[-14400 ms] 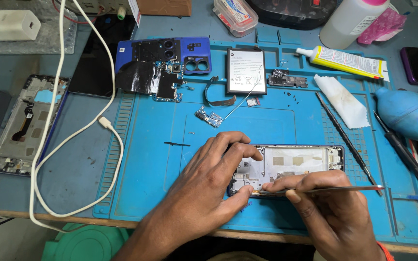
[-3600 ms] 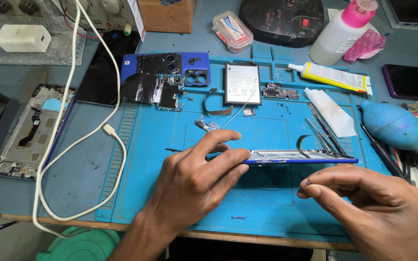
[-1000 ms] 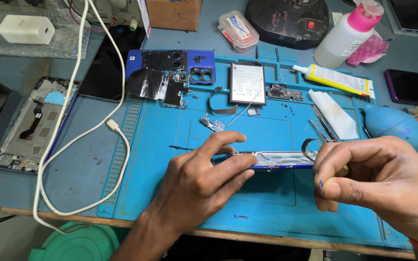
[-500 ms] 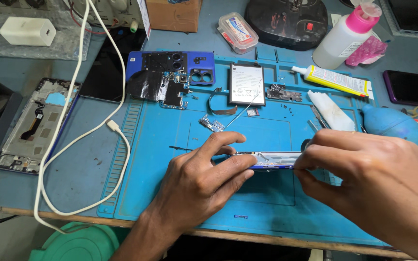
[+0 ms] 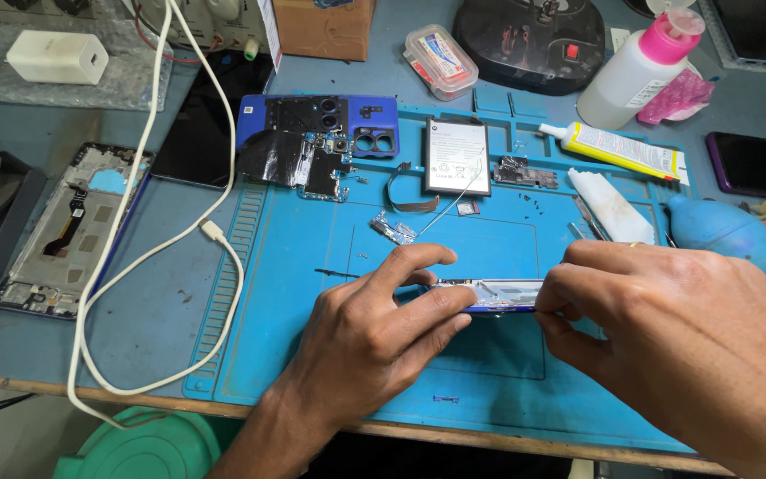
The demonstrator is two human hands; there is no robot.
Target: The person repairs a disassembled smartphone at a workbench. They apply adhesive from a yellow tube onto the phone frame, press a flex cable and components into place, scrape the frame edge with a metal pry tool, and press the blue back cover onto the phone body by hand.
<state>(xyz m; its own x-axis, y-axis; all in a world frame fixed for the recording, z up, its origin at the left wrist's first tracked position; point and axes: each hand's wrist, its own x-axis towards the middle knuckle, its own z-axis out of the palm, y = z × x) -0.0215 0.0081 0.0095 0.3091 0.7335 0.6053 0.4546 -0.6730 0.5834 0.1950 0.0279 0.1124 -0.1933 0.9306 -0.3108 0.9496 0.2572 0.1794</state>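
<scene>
A stripped phone frame (image 5: 500,294), blue along its edge and pale inside, is held tilted on its long side just above the blue work mat (image 5: 312,266), near the mat's middle. The left hand (image 5: 374,337) has its grip closed on the frame's left end, thumb underneath and fingers (image 5: 418,259) arched over the top edge. The right hand (image 5: 676,346) has its grip pinched on the frame's right end, and its knuckles hide that part of the frame. Just behind the frame on the mat lie a small metal bracket (image 5: 392,229), a curled flex ribbon (image 5: 405,191) and a few loose screws. Farther back sit a flat phone battery (image 5: 457,156), a small circuit board (image 5: 521,170), and a blue back cover (image 5: 321,120) with a dark board (image 5: 299,164) lying over it. To the right are a yellow-labelled glue tube (image 5: 618,149), a white cloth (image 5: 609,202), a blue rubber air blower (image 5: 724,232) and a white bottle with a pink cap (image 5: 638,66). On the surface left of the mat a white charging cable (image 5: 148,231) loops past another opened phone chassis (image 5: 68,229) and a dark screen panel (image 5: 201,133), with a white charger block (image 5: 57,57) at the far corner.
</scene>
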